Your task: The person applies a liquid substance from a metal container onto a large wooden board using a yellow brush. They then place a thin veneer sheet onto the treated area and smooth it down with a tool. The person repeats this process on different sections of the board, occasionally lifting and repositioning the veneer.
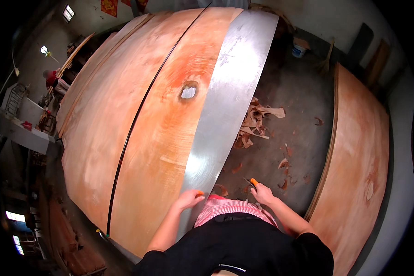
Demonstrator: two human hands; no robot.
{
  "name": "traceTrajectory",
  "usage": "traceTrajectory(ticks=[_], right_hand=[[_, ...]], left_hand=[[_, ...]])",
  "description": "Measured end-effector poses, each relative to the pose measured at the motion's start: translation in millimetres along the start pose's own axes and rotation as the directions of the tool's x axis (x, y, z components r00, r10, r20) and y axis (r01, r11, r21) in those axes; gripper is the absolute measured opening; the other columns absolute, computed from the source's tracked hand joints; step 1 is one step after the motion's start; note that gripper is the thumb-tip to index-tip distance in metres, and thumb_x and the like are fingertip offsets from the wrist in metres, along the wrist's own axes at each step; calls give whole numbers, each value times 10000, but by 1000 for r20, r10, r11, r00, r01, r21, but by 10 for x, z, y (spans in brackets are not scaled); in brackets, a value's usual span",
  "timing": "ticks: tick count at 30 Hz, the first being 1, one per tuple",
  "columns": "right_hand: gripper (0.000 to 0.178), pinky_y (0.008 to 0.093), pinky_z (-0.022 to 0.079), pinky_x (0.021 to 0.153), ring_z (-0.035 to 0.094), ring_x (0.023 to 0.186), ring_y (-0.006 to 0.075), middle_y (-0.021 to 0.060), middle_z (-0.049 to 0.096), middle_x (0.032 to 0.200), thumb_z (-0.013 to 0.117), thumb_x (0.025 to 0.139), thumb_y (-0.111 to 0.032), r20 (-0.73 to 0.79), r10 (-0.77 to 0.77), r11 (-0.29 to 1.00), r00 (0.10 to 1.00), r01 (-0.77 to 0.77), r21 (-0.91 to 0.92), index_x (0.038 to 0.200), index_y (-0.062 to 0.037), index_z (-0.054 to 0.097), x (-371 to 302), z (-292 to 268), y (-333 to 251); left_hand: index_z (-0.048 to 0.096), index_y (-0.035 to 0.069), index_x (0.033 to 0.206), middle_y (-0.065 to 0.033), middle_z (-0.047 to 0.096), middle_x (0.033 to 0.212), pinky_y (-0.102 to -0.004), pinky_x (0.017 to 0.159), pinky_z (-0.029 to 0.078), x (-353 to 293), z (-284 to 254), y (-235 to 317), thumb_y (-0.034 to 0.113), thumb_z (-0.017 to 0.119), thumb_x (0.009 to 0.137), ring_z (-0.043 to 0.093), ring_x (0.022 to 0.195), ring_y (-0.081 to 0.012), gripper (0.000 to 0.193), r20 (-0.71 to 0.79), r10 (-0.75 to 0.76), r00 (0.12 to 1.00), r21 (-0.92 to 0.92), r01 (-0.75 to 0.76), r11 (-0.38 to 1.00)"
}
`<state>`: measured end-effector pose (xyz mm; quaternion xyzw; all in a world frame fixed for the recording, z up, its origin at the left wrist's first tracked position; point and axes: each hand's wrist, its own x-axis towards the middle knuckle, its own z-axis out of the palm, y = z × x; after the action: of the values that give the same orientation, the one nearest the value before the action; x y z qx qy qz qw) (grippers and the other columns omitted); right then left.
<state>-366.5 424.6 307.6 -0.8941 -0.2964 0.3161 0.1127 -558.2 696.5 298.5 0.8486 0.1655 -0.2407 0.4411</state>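
My right hand (262, 193) is closed around a small tool with a thin dark blade (247, 180), apparently a knife. Something orange shows at its fingertips. That hand is over the floor, just right of the table. My left hand (189, 200) hovers at or rests on the near end of the shiny metal strip (225, 96) along the table's right edge. Its fingers are drawn together, with an orange bit at the tips; whether that is a finger cover or a held thing I cannot tell. Left of the strip lies a large wood veneer sheet (170, 138) with a knot hole (188, 90).
A black cord (135, 117) runs lengthwise over the veneer. Torn veneer scraps (253, 124) litter the floor right of the table. A stack of veneer sheets (361, 161) stands at the right. A bucket (300, 47) and a broom (327, 60) are at the back wall. Another person (50, 78) is far left.
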Motion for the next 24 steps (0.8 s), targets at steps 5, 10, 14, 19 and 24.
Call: traceTrajectory(ticks=[5,10,14,19,24], right_hand=[[379,397,425,723,516,856,338,190,527,927,468,770,-232,-92,-57,994,994,65,90,1092,-35,434,582,-295,150],[293,392,423,705,516,840,337,188,524,876,525,749,-204,-59,-129,992,990,128,-14,954,1,484,1254,-787,21],[317,393,423,675,517,822,345,201,522,861,539,740,-197,-12,-170,982,985,169,-80,986,-7,479,1684,-1323,-54],[474,400,420,733,509,867,348,194,528,931,521,737,-160,7,-183,974,983,182,-136,1181,-84,377,2618,-1705,-193],[478,397,437,681,527,837,324,169,532,927,491,731,-122,-33,-339,931,940,331,-153,1189,-92,358,3797,-1800,-573]], left_hand=[[547,49,1026,-105,598,900,-296,691,426,572,-133,-18,317,501,794,559,774,-192,357,54,55,997,-125,-48,991],[567,57,990,-70,605,844,-273,674,427,1506,-530,-6,299,517,787,552,750,-147,320,-57,8,998,-354,-27,935],[551,22,997,-25,590,814,-224,646,422,2203,-744,207,257,507,808,529,726,-84,305,-116,23,993,-699,-98,708],[528,19,1016,-36,587,890,-209,663,417,2557,-922,433,264,461,839,534,767,-79,309,-122,-30,992,-854,-90,513],[453,16,1103,-85,572,980,-241,720,423,2421,-853,489,376,363,868,556,847,-132,439,4,-171,985,-992,25,126]])
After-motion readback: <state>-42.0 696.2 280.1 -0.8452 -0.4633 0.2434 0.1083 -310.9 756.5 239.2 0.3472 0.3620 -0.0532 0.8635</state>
